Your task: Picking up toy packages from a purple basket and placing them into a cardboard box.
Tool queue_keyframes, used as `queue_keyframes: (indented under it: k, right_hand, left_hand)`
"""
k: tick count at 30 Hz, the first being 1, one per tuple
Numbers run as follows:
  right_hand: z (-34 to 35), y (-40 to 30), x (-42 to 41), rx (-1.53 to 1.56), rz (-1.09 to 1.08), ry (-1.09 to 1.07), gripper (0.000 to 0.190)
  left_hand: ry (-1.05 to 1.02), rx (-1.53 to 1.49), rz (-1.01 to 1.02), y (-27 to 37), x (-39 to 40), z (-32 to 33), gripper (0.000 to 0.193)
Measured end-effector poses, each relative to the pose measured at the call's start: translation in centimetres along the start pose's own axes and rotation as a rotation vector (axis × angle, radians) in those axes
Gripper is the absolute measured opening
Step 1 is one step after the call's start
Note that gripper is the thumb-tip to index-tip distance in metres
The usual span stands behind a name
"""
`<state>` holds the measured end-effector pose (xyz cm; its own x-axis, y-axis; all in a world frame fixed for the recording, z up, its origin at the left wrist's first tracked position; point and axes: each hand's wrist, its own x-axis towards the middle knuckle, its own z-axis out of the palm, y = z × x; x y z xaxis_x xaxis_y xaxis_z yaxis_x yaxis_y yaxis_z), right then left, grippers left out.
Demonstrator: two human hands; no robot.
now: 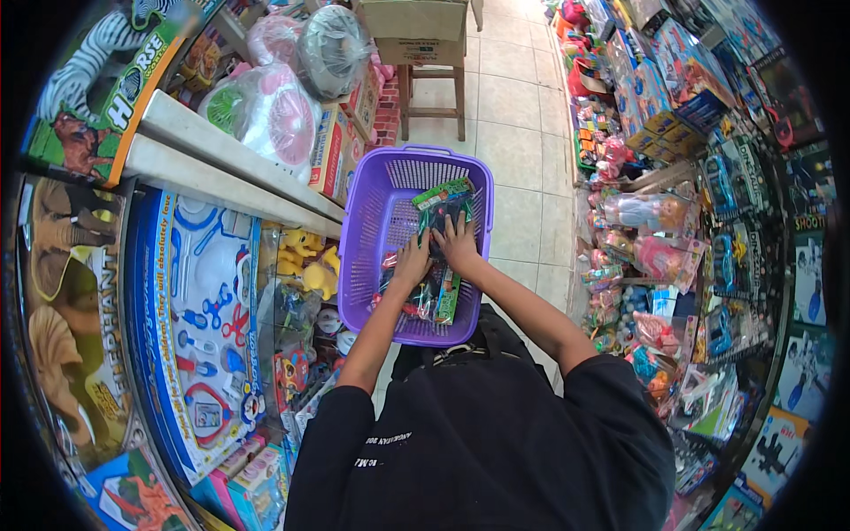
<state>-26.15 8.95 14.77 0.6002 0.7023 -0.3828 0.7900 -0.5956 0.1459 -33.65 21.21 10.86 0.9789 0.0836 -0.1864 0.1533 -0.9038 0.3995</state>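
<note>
A purple plastic basket [479, 199] with perforated walls stands before me, close against my body. Inside it, my right hand [457, 242] lies with spread fingers on a dark packaged toy [446, 207] that has a green printed header card. My left hand [414, 260] touches the left edge of the same package; whether its fingers grip the wrap cannot be told. Under and below my hands lies another bagged toy [425, 299], dark and red, beside a green card strip [447, 300]. The undersides of both hands are hidden.
On the left, shelves [239, 169] hold boxed animal figures, a doctor playset box [212, 299] and yellow toys [309, 262]. A wooden stool [433, 119] with a cardboard box [415, 40] stands ahead on the tiled aisle [511, 159]. Packaged dolls [654, 212] and other toys line the right.
</note>
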Motion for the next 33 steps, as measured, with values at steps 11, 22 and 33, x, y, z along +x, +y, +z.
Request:
queue_keyframes:
  k: [11, 22, 33]
  right_hand:
    - [-3.8, -0.1, -3.8, 0.194, -0.016, 0.369, 0.067]
    - [-11.8, -0.2, -14.9, 1.622, -0.048, 0.325, 0.068]
    - [-5.7, 4.5, -22.7, 2.336, -0.007, 0.464, 0.081]
  left_hand:
    - [0.162, -0.287, 0.228, -1.3, -4.5, -9.9, 0.066]
    - [0.291, -0.970, 0.086, -1.8, -6.3, -14.4, 0.077]
    - [-0.289, -1.438, 0.164, 8.6, -3.4, -15.9, 0.050]
